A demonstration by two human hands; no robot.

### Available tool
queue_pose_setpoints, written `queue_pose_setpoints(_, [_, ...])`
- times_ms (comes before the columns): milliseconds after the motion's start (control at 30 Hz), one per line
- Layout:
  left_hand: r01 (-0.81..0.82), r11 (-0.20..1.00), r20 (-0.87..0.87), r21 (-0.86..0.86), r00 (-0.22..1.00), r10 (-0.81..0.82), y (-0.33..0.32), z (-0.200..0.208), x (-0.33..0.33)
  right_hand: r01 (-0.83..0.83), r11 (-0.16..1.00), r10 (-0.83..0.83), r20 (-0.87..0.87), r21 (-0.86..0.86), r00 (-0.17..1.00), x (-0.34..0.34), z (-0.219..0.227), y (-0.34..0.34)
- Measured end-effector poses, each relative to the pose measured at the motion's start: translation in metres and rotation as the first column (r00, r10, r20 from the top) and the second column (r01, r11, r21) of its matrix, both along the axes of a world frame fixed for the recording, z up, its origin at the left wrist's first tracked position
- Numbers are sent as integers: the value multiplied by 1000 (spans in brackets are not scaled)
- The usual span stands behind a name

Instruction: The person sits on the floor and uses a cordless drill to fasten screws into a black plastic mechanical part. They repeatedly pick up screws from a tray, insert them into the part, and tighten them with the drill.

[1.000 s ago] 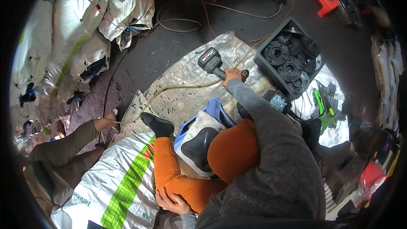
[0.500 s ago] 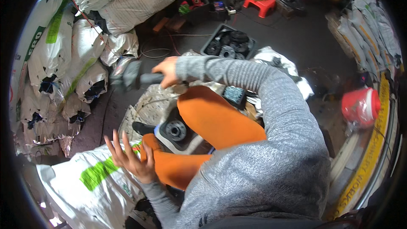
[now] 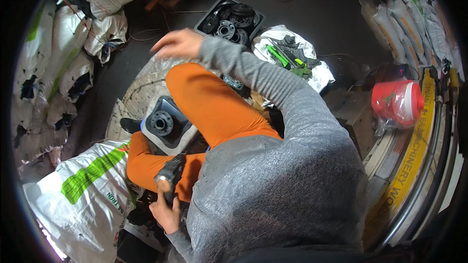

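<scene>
My left hand (image 3: 165, 213) is closed round the grip of a dark cordless drill-like power tool (image 3: 171, 169), held over my left thigh. Its exact kind is hard to make out. Past my raised right knee, my right hand (image 3: 179, 44) is stretched out to the left, slightly blurred, with nothing visible in it. A round dark metal hub-like part (image 3: 162, 122) with a centre hole sits on a black and grey tray-like base (image 3: 181, 129) between my legs.
A grey crate (image 3: 261, 19) of round dark metal parts stands ahead. Beside it, a white sack (image 3: 324, 75) bears green and dark items. A small box of screws or bolts (image 3: 233, 83) is partly behind my right arm. White sacks (image 3: 63, 68) are stacked left; a red cooler jug (image 3: 395, 101) stands right.
The power tool has passed from my right hand to my left. My left hand has lowered and closed on it; my right hand has let go. The view has tilted downward.
</scene>
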State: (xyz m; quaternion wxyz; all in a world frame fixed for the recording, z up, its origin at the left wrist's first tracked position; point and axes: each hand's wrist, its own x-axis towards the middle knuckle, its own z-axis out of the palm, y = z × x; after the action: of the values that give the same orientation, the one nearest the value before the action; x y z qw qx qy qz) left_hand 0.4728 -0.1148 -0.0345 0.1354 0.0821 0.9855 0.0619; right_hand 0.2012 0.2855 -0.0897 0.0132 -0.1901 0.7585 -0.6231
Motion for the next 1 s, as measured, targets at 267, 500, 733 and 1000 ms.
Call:
queue_pose_setpoints(267, [-356, 934, 107, 37, 930, 351, 6, -76, 54, -31, 563, -514, 379, 826, 769, 108, -279, 94])
queue_pose_setpoints(500, [-245, 956, 177, -159, 946, 272, 25, -74, 32, -113, 458, -509, 365, 882, 780, 94, -305, 80])
queue_pose_setpoints(733, [-156, 975, 82, -157, 982, 170, 47, -58, 0, -131, 484, -502, 397, 865, 769, 88, -298, 84])
queue_pose_setpoints(1000, [-253, 948, 239, -193, 925, 296, 56, -57, 20, 46, 542, -481, 265, 839, 836, 108, -338, 101])
